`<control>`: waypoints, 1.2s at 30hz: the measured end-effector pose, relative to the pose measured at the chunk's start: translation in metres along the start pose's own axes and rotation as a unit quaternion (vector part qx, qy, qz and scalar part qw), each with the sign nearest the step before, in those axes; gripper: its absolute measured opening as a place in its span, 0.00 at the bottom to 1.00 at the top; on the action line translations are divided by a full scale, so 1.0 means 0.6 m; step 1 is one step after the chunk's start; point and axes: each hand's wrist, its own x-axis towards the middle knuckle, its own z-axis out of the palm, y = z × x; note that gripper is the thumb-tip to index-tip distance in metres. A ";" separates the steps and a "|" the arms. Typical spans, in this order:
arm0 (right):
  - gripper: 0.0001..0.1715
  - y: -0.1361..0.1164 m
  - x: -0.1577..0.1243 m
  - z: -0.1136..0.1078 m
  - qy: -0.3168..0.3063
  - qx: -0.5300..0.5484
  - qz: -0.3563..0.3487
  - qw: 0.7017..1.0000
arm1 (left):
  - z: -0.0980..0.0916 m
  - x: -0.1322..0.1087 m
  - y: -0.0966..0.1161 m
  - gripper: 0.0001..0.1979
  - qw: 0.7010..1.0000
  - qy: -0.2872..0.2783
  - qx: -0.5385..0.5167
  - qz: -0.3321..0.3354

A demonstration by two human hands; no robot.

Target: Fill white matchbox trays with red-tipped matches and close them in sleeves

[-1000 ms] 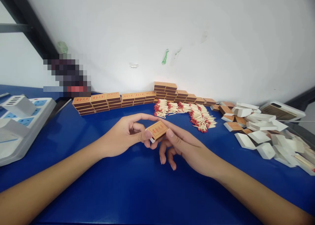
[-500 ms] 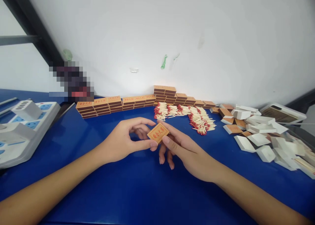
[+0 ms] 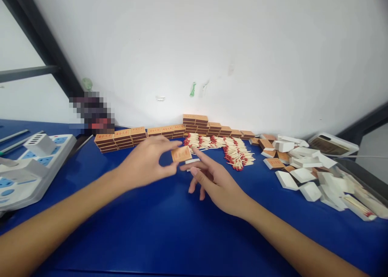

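Observation:
A matchbox (image 3: pixel 181 154) with an orange printed face is pinched between the thumb and forefinger of my left hand (image 3: pixel 148 162), above the blue table. Just right of it, a white strip (image 3: pixel 192 161) shows between the fingers of my right hand (image 3: pixel 218 184); it looks like the box's inner tray, partly out. My right hand's fingers are spread, with the forefinger stretched toward the box's right end. Whether its fingertips touch the tray is unclear. Loose red-tipped matches (image 3: pixel 238 154) lie in a pile behind my right hand.
Stacked matchboxes (image 3: pixel 121 139) line the foot of the white wall (image 3: pixel 242 67). White empty trays (image 3: pixel 303 175) and orange sleeves (image 3: pixel 273 163) are heaped at the right, beside a phone (image 3: pixel 332 143). A power strip (image 3: pixel 65 164) with plugged-in adapters lies on the left.
Both hands held the closed matchbox before. My right hand's fingers have loosened and spread, while the left keeps the box, now slightly farther left. A white strip has come into sight. The view has shifted.

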 end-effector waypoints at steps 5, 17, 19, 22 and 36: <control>0.42 0.008 0.013 -0.030 0.071 -0.155 -0.070 0.983 | -0.071 0.076 -0.088 0.37 0.994 -0.063 0.048 -0.079; 0.26 0.020 0.021 -0.046 0.090 -0.289 -0.136 0.943 | -0.107 0.117 -0.180 0.45 0.949 -0.233 0.128 -0.168; 0.25 0.020 0.020 -0.046 0.087 -0.296 -0.141 0.941 | -0.104 0.120 -0.179 0.46 0.949 -0.234 0.128 -0.168; 0.22 0.020 0.020 -0.045 0.083 -0.289 -0.138 0.944 | -0.098 0.125 -0.182 0.47 0.951 -0.230 0.125 -0.161; 0.15 0.018 0.020 -0.046 0.085 -0.290 -0.139 0.943 | -0.092 0.136 -0.190 0.45 0.944 -0.240 0.164 -0.153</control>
